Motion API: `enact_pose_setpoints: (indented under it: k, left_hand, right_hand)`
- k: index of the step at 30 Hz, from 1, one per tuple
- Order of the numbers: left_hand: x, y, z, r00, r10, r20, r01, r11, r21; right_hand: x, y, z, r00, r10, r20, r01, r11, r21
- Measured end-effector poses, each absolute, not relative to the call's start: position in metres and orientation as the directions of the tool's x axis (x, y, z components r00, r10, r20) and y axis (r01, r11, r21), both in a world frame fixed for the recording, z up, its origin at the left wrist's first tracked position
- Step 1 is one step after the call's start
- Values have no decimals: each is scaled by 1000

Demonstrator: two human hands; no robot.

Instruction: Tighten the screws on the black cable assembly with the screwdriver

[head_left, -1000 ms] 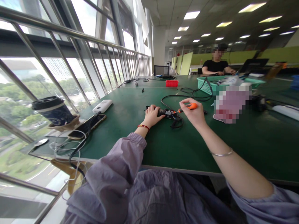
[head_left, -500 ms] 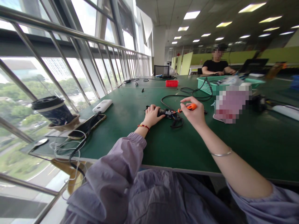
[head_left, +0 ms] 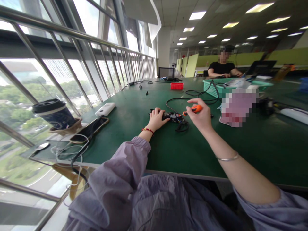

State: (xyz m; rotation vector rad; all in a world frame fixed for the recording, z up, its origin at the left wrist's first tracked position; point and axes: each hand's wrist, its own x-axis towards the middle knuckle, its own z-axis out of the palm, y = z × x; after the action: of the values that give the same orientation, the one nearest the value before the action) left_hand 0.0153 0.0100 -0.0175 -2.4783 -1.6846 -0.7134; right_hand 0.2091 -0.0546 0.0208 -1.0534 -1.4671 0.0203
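On the green table (head_left: pixel 190 154) lies a small black mechanical assembly (head_left: pixel 173 117) with wires and a looped black cable at its right end. My left hand (head_left: pixel 157 119) is closed over its left part, pressing it to the table and hiding some of it. An orange-handled screwdriver (head_left: pixel 195 109) is pinched in my right hand (head_left: pixel 201 116), thumb and fingers round the handle. Its shaft slants down to the left, and the tip is at the assembly's right end; whether it touches cannot be made out.
A paper cup (head_left: pixel 55 114) in a carrier, a phone (head_left: pixel 90 130), a white power bank (head_left: pixel 105 109) and tangled cables lie left. Beyond are a red box (head_left: pixel 176 86) and a green basket (head_left: pixel 210 89). A pink pouch (head_left: pixel 231 120) lies right; a person (head_left: pixel 221 69) sits across.
The screwdriver's handle and my right hand have tilted and shifted very slightly. My left hand and the assembly stay where they were.
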Motion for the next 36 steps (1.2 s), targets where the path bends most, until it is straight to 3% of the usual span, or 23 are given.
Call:
enact_pose_setpoints:
  k: [3, 9, 17, 23, 36]
  left_hand:
    - [15, 10, -17, 297, 863, 410, 894, -402, 198]
    - [15, 12, -19, 299, 856, 421, 896, -404, 186]
    - [15, 11, -18, 302, 855, 420, 893, -408, 188]
    - [15, 12, -18, 297, 858, 418, 892, -405, 199]
    - [14, 11, -18, 299, 857, 419, 892, -408, 196]
  right_hand:
    - [211, -52, 19, 158, 554, 818, 550, 638, -539]
    - [212, -55, 22, 191, 614, 766, 603, 543, -585]
    - [210, -55, 22, 138, 573, 808, 533, 645, -548]
    - [210, -57, 24, 158, 643, 749, 606, 536, -587]
    - [204, -61, 24, 69, 597, 799, 571, 633, -523]
